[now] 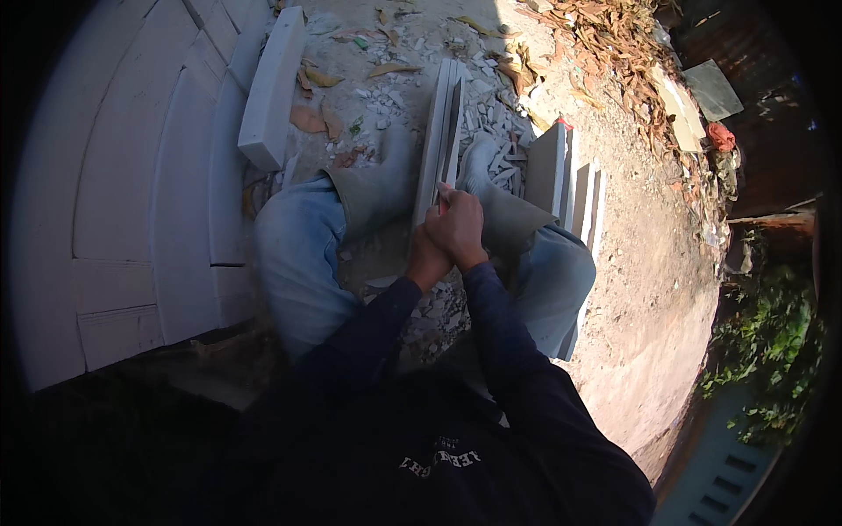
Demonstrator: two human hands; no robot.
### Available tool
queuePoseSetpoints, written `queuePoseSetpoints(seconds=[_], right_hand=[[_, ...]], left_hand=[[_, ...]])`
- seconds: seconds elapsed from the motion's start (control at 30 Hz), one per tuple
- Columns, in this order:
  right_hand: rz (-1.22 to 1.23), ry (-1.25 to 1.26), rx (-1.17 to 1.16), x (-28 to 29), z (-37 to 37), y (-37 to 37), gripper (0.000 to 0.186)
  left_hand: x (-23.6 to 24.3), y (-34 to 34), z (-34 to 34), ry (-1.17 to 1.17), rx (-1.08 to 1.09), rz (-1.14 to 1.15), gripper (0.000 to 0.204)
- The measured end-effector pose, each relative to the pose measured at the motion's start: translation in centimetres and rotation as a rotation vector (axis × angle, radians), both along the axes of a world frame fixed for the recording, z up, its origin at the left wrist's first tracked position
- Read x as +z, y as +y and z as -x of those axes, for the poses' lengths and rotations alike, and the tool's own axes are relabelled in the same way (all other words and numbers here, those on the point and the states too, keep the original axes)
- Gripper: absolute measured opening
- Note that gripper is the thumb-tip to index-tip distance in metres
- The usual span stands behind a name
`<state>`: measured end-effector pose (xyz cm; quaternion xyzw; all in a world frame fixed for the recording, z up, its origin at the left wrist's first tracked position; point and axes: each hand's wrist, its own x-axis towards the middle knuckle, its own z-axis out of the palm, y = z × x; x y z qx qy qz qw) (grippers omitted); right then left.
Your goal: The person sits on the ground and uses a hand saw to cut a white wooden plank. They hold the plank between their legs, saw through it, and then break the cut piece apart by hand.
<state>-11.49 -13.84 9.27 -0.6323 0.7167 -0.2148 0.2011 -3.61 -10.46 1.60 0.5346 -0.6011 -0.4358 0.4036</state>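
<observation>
A long pale grey grooved moulding (432, 140) stretches away from me between my lower legs. At its near end both hands come together. My right hand (458, 226) is closed, with its fingers curled and its thumb side toward the moulding; whatever lies inside the grip is too hidden to name. My left hand (427, 256) sits just below and left of it, against the moulding's near end. Its fingers are mostly covered by the right hand, so their hold does not show.
White panels (114, 210) line the left side, with a pale block (274, 96) beside them. More grey strips (561, 175) stand by my right leg. Broken chips (500, 123) litter the ground. Dry leaves (605, 53) and a green plant (763, 351) lie to the right.
</observation>
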Motion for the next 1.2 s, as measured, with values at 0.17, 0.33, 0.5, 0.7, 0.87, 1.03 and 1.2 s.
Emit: queuePoseSetpoints(seconds=[0.17,0.33,0.5,0.7,0.87,1.03,1.2], right_hand=[[0.098,-0.138,0.009,-2.0,-0.2,5.3,0.051],[0.318,-0.157,0.065,-2.0,-0.4,11.1,0.052],[0.058,-0.054,0.019,-1.0,0.9,-0.4,0.052],[0.200,-0.128,0.074,-2.3,0.0,9.2,0.058],[0.201,-0.175,-0.018,-3.3,1.1,2.4,0.054],[0.033,-0.117,-0.063,-0.5,1.2,-1.7,0.049],[0.302,-0.161,-0.068,-7.5,3.5,-0.3,0.061]], left_hand=[[-2.9,5.8,-0.4,0.040,-0.022,-0.120,0.040],[1.9,8.9,-0.6,-0.095,-0.003,0.032,0.052],[-1.6,-0.7,0.7,-0.088,-0.033,-0.053,0.041],[2.0,8.1,-0.7,0.017,0.038,-0.046,0.044],[-0.5,2.4,0.1,-0.092,-0.076,-0.145,0.037],[0.0,-1.9,1.2,-0.005,0.017,-0.103,0.035],[-2.6,-0.5,2.3,-0.054,-0.085,-0.077,0.045]])
